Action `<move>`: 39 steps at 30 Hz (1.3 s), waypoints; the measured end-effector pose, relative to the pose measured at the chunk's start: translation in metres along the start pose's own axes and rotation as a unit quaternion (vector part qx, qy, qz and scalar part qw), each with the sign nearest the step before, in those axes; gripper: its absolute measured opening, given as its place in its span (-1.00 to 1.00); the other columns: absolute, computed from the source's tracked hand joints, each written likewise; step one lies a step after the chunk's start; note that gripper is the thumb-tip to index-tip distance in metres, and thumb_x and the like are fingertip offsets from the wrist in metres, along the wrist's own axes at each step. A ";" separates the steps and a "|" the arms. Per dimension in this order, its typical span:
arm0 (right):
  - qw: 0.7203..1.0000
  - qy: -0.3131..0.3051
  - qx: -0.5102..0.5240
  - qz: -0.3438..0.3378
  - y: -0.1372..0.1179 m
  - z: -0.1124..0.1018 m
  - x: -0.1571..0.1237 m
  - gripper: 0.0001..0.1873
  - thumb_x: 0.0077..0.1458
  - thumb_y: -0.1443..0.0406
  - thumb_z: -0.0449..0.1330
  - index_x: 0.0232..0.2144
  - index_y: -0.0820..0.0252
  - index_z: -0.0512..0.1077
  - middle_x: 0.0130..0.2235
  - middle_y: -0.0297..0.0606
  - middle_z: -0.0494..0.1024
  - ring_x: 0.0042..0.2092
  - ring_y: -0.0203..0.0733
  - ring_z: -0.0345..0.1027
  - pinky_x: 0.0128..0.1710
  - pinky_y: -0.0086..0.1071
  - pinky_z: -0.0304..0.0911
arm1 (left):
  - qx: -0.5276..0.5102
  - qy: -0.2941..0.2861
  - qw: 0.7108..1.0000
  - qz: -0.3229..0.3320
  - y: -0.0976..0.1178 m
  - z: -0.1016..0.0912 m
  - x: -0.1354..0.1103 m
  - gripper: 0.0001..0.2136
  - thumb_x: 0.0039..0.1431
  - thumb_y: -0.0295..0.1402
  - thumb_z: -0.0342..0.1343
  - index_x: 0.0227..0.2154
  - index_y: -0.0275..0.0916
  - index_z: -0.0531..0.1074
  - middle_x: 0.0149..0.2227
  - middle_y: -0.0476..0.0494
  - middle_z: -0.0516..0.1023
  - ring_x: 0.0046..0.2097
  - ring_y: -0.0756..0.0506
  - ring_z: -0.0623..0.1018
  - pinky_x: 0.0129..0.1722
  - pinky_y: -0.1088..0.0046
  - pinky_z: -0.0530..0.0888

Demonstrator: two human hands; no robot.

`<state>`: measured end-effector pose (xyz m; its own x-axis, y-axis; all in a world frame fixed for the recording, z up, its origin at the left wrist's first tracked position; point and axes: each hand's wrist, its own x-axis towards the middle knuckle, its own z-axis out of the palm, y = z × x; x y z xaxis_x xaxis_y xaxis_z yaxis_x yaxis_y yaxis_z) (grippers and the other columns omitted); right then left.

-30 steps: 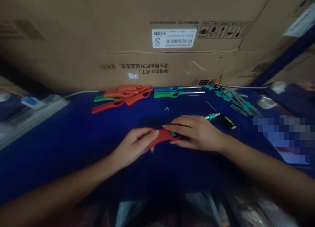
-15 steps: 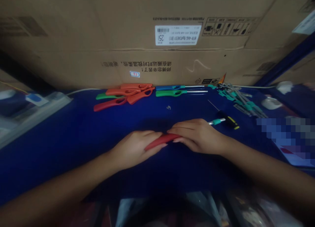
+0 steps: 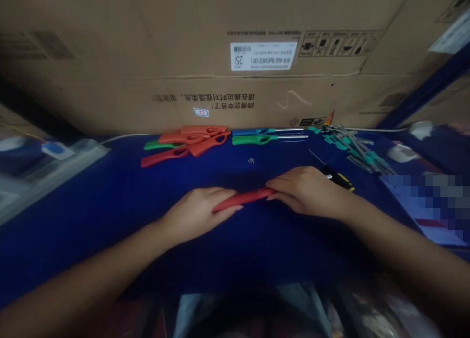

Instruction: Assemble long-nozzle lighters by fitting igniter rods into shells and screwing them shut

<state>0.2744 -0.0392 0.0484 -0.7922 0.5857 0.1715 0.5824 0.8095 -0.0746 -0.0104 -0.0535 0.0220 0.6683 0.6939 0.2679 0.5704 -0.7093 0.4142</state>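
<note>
Both your hands grip one red handle (image 3: pixel 244 198) low over the blue table (image 3: pixel 91 201).

Your left hand (image 3: pixel 198 213) curls its fingers around the near, left end of the red handle, thumb tucked under, while your right hand (image 3: pixel 308 191) closes over the far, right end with its fingers pressed together, hiding that tip. The handle slants between your hands, just above the cloth at mid-table. A screwdriver (image 3: pixel 340 177) lies just behind your right hand. Further back, loose handles (image 3: pixel 183 145) in red, orange and green sit beside two long lighters (image 3: pixel 264 136), with metal tubes (image 3: pixel 352 147) heaped to the right, all against a cardboard box (image 3: pixel 220 59).
</note>
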 end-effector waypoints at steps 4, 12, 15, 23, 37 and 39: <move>0.999 0.004 -0.033 -0.006 -0.009 0.007 0.003 -0.68 0.39 0.16 0.03 -0.27 0.21 0.49 -0.40 -0.28 0.58 -0.39 -0.20 0.45 -0.32 -0.31 0.14 | -0.006 0.015 1.000 -0.003 -0.002 0.007 -0.001 -0.80 0.35 -0.29 0.12 -0.03 -0.13 0.51 -0.16 -0.04 0.59 -0.18 -0.06 0.61 -0.15 0.44 0.49; 0.999 0.045 -0.018 0.006 -0.005 0.010 0.005 -0.70 0.37 0.12 0.07 -0.16 0.20 0.48 -0.24 -0.20 0.61 -0.26 -0.17 0.47 -0.27 -0.35 0.21 | -0.024 0.024 0.999 -0.018 0.000 0.003 0.001 -0.80 0.36 -0.35 0.10 -0.03 -0.12 0.53 -0.21 -0.04 0.57 -0.23 -0.03 0.59 -0.21 0.47 0.46; 0.998 0.056 -0.019 -0.004 -0.004 0.007 0.004 -0.72 0.37 0.18 0.06 -0.20 0.23 0.49 -0.23 -0.18 0.58 -0.24 -0.17 0.44 -0.25 -0.34 0.22 | -0.040 0.037 0.998 -0.020 0.002 0.001 0.002 -0.84 0.35 -0.35 0.11 -0.11 -0.16 0.56 -0.23 -0.05 0.58 -0.24 -0.03 0.58 -0.21 0.48 0.46; 0.997 0.079 -0.020 -0.002 -0.003 0.011 0.006 -0.73 0.37 0.19 0.06 -0.21 0.20 0.50 -0.25 -0.21 0.59 -0.26 -0.16 0.43 -0.23 -0.30 0.26 | -0.033 0.036 0.998 -0.033 0.003 0.001 0.002 -0.85 0.34 -0.32 0.11 -0.19 -0.20 0.57 -0.28 -0.07 0.58 -0.26 -0.05 0.57 -0.23 0.45 0.45; 0.993 0.115 0.006 0.013 -0.006 0.013 0.008 -0.81 0.33 0.22 0.14 -0.12 0.15 0.50 -0.15 -0.23 0.63 -0.14 -0.14 0.47 -0.01 -0.21 0.17 | -0.014 0.030 0.999 -0.040 0.002 0.000 0.001 -0.83 0.36 -0.32 0.08 -0.12 -0.17 0.56 -0.23 -0.06 0.58 -0.22 -0.06 0.58 -0.19 0.44 0.46; 0.993 0.109 -0.026 0.035 0.001 0.009 0.006 -0.74 0.30 0.18 0.18 -0.02 0.13 0.47 -0.06 -0.18 0.61 -0.04 -0.07 0.45 0.03 -0.18 0.14 | 0.011 0.034 0.998 -0.044 0.000 -0.004 0.002 -0.81 0.37 -0.32 0.06 -0.11 -0.19 0.55 -0.20 -0.09 0.59 -0.21 -0.09 0.59 -0.17 0.41 0.47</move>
<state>0.2690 -0.0349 0.0407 -0.6940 0.6133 0.3771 0.6481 0.7603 -0.0437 -0.0109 -0.0518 0.0259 0.5815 0.7600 0.2903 0.6361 -0.6472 0.4202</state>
